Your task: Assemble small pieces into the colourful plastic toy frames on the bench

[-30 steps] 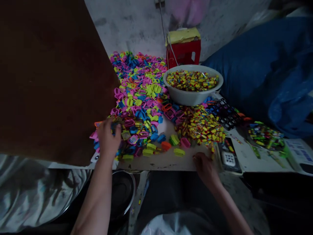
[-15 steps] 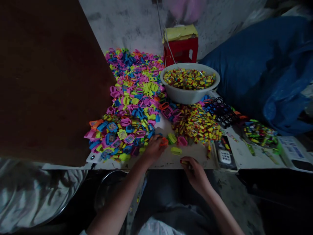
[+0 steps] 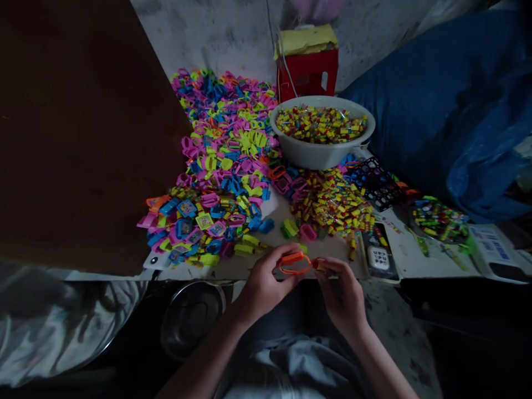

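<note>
Gripping an orange frame (image 3: 294, 262) in the left hand (image 3: 266, 285), fingers closed round its left end, right at the near edge of the table (image 3: 272, 210). Pinching a small yellow piece (image 3: 321, 266) in the right hand (image 3: 343, 291), just beside the frame's right end, touching or not hard to tell. Beyond both, a pile (image 3: 224, 160) of coloured frames, loose yellow pieces (image 3: 332, 208) and a white bowl (image 3: 322, 158) full of them.

We see a small piecework workshop: left of the white bowl (image 3: 320, 158), bright plastic frames (image 3: 224, 144) cover the worktop (image 3: 411, 256).
</note>
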The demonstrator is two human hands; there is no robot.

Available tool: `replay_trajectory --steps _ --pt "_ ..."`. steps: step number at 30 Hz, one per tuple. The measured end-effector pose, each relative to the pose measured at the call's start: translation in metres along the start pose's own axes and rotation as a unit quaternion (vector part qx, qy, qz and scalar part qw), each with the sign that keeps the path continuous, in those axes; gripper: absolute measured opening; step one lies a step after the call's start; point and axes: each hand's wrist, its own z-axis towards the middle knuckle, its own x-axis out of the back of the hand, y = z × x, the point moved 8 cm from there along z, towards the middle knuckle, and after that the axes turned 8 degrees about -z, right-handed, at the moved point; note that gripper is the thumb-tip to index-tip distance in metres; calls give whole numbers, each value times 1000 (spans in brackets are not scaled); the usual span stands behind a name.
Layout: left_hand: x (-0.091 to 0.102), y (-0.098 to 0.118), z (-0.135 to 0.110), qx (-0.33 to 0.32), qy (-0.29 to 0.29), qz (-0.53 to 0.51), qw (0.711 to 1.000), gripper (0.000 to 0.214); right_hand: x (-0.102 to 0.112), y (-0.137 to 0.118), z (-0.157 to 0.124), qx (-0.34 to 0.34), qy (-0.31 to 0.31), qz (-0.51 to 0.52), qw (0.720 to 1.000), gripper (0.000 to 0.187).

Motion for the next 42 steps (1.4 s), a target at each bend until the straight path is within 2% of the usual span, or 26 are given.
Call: replay_trajectory --steps 6,11,16,22,26,30,36,38,40,42 --pt "2 1 -2 -1 13 48 999 40 1 -9 0 41 -23 -11 999 17" --pt "-1 2 -6 15 -3 26 1000 42 6 -10 -2 34 1 -19 999 16" --pt "-1 9 -9 29 -2 27 999 44 7 -20 1 69 -30 -27 997 16" --pt "-6 -4 -10 131 -16 -103 986 53 5 -34 3 128 -117 -113 978 9" --pt "-14 -15 -15 188 -67 -157 967 62 3 -35 -1 167 -146 -202 954 5" --pt "-14 -23 -21 241 -125 -144 952 65 -3 -39 -11 208 -156 -219 940 10" --pt "-2 -19 -17 239 -130 -92 958 59 -18 -41 -15 175 -114 -205 956 16" --pt "5 -16 -14 218 -126 -71 965 55 -24 -35 -11 158 -129 -197 959 12" --pt "25 -10 -7 169 -81 -6 982 51 -22 -20 -3 129 -139 -220 957 9" --pt "65 3 0 103 22 107 989 47 -6 7 7 80 -114 -294 946 26"
